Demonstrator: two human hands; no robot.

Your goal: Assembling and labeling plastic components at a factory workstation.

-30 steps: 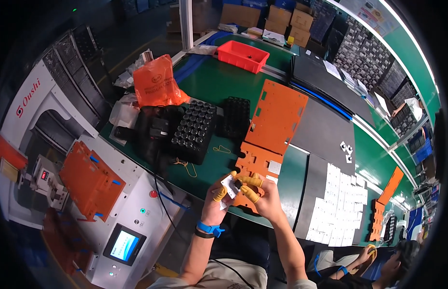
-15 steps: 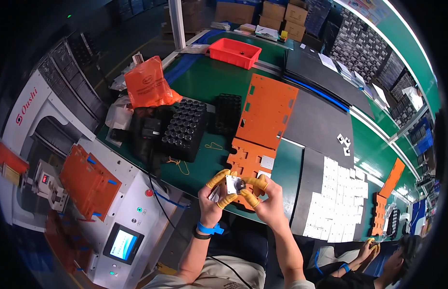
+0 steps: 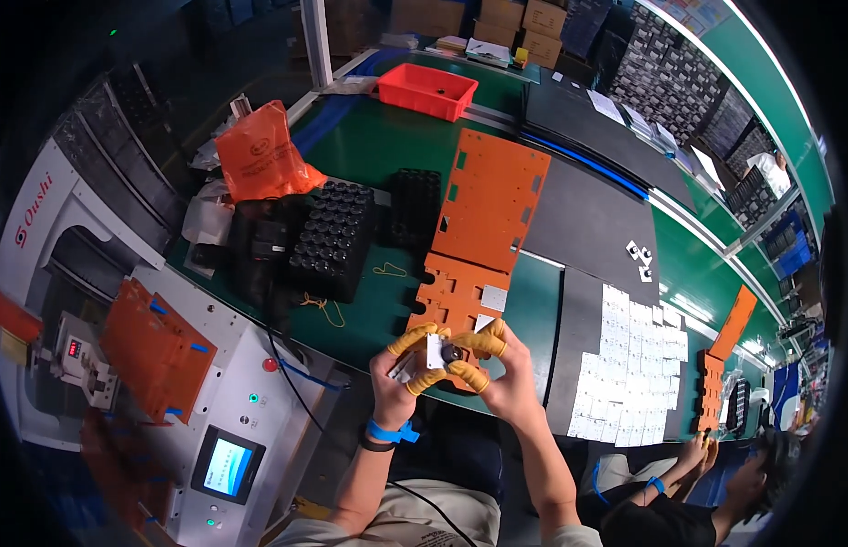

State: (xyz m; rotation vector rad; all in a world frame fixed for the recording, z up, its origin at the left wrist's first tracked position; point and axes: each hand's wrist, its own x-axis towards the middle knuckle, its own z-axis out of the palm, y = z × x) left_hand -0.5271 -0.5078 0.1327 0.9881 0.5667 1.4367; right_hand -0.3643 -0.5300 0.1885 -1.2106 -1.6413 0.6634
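Two parts in grasp — left hand (image 3: 394, 377) pinching a small white rectangular plate (image 3: 434, 350), right hand (image 3: 508, 374) pinching a black round component (image 3: 452, 354) beside it. Uneven fingertip pressure could, in my judgement, tilt or drop either. Plate sits between the hands — right hand at its three o'clock, orange slotted board (image 3: 458, 308) at twelve.
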